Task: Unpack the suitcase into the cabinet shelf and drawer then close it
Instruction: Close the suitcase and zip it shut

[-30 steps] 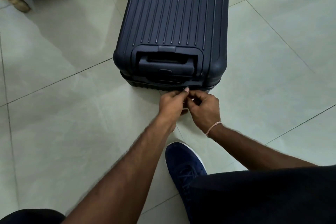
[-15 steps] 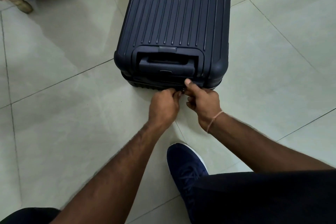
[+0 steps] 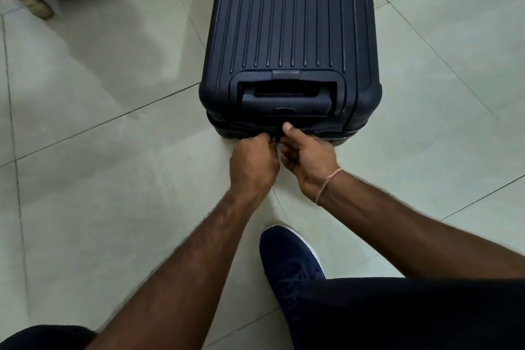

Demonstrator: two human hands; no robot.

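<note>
While both forearms reach forward and down from the bottom of the view, the two hands meet at the near end of the navy suitcase (image 3: 292, 23), which lies flat on the pale tiled floor (image 3: 99, 179), ribbed shell up, lid closed. Left hand (image 3: 253, 163): knuckles up, fingers curled tight, tips pinching at the zipper seam (image 3: 326, 132) just under the recessed handle (image 3: 285, 101); the zipper pull itself is too small and hidden to make out. Right hand (image 3: 308, 156): touching the left, fingers curled under, thumb straight up against the seam, thin pink wrist band (image 3: 328, 186). What the right fingers hold, cannot tell. Blue shoe (image 3: 289, 261) planted on floor between the arms. Wooden furniture leg (image 3: 39, 6) at upper left, well apart.
</note>
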